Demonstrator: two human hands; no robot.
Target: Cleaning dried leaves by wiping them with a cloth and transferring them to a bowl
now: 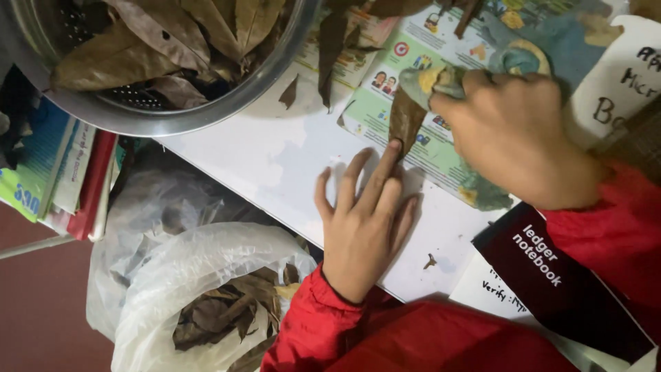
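Nearest me, a clear plastic bag [200, 303] of dry leaves sits below the counter [275, 155]. My left hand [365, 220] lies open and flat, its fingertip pinning a brown leaf [405, 122] on the printed sheet [441, 155]. My right hand [513, 131] grips a cloth [441, 79] — wiping that leaf clean. Beyond, a steel colander [227, 103] holds more leaves.

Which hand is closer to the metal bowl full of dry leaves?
Left. The left hand lies flat on the white sheet, below and right of the metal bowl; the right hand is farther right, wiping a leaf.
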